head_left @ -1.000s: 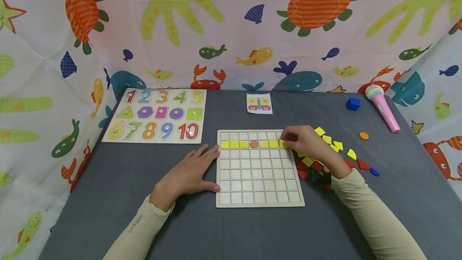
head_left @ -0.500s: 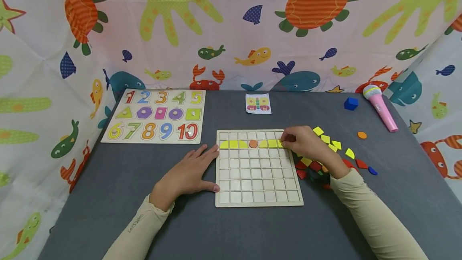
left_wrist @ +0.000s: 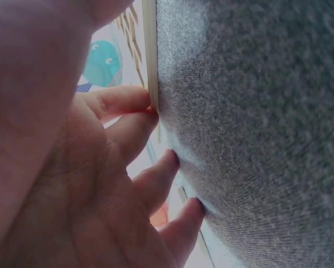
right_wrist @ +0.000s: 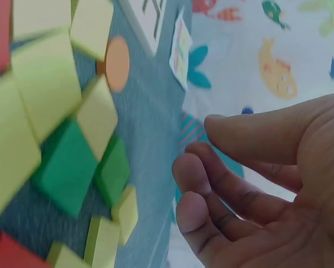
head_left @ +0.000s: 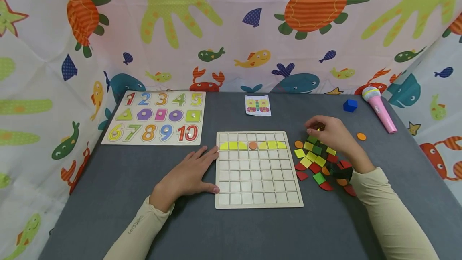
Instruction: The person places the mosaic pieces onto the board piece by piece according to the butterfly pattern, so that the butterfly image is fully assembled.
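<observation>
Many coloured tiles (head_left: 311, 156) are lying right of centre, just below the nearer right hand (head_left: 332, 135), loosely curled and empty, while the spread left hand (head_left: 185, 175) is touching the grid board (head_left: 256, 175) mid-frame.

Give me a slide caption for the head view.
Left hand touching the grid board, right hand by the loose tiles.

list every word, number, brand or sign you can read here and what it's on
"1 2 3 4 5": top row of the pale rectangular number board
"6 7 8 9 10": bottom row of the same board
Small dark lettering on the cream fabric left sleeve: too small and blurred to read surely
I can make out no other text.
</observation>
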`<state>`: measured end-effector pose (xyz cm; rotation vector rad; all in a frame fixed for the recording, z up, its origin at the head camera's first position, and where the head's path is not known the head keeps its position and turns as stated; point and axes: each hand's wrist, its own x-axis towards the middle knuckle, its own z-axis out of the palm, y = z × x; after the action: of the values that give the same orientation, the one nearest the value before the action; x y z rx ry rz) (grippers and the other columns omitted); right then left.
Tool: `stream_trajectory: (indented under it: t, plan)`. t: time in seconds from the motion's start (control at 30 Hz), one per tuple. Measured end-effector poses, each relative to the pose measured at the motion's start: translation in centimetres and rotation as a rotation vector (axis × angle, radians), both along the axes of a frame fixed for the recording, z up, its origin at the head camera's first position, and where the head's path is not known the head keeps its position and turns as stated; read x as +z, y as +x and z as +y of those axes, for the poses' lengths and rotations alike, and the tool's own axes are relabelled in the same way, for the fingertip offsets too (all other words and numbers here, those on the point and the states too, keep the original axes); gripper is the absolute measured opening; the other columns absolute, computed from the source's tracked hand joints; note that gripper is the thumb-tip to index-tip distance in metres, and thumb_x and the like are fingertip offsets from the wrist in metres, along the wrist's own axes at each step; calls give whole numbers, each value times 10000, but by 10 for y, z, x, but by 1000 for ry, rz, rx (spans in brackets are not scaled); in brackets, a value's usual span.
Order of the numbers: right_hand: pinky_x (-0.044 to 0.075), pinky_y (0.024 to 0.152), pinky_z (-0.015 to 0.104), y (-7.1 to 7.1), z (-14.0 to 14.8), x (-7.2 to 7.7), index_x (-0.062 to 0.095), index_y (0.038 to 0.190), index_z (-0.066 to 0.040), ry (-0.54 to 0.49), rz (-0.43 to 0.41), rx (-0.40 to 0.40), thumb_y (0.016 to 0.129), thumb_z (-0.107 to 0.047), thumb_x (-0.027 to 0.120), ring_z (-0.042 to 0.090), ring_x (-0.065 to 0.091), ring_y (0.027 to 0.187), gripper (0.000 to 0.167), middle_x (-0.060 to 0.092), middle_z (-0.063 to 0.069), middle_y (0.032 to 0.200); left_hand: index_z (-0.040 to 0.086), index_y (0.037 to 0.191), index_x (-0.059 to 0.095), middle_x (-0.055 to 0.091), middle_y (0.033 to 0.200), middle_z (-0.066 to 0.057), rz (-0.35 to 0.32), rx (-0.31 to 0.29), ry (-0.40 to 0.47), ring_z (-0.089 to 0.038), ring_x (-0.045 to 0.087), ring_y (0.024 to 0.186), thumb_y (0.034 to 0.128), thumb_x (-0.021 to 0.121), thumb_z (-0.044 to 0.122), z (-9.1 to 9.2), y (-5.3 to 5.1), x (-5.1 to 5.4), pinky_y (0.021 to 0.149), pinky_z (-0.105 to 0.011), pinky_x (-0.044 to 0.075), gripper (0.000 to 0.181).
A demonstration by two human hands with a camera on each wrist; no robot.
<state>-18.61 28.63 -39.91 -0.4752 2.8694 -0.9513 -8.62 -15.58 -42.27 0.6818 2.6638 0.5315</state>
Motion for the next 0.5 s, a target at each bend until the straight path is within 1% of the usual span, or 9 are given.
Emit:
stream_trajectory:
  t: [0.1, 0.27, 0.33, 0.5]
  plan:
    - [539, 763, 251, -5, 12, -2, 738, 1222, 32, -2, -14, -34, 1061, -97, 676, 345, 660, 1008, 215, 731, 190, 1126, 87, 1671, 371, 269, 1758, -69, 0, -2, 4, -379, 180, 1620, 888, 869, 502, 0, 0, 0, 1289, -590, 176, 1017]
    - [526, 731, 238, -11, 29, -9, 709, 1251, 76, 12, -44, -69, 1062, -95, 670, 389, 658, 1032, 257, 715, 255, 1160, 81, 1663, 385, 280, 1754, -78, 6, -3, 6, -381, 186, 1618, 880, 875, 502, -1, -1, -1, 1286, -594, 182, 1016]
    - [516, 703, 260, -13, 34, -11, 701, 1249, 90, 19, -64, -75, 1055, -83, 671, 377, 642, 993, 261, 708, 252, 1128, 92, 1667, 383, 274, 1756, -68, 4, 0, -2, -371, 179, 1622, 878, 876, 509, -1, -1, -2, 1290, -585, 176, 1020]
    - [485, 736, 360, -17, 39, -17, 697, 1238, 102, 53, -103, -54, 1023, -61, 692, 322, 585, 927, 269, 685, 196, 1053, 104, 1672, 378, 265, 1760, -53, -1, 7, -8, -360, 171, 1625, 875, 877, 511, 0, -1, -2, 1295, -574, 164, 1024]
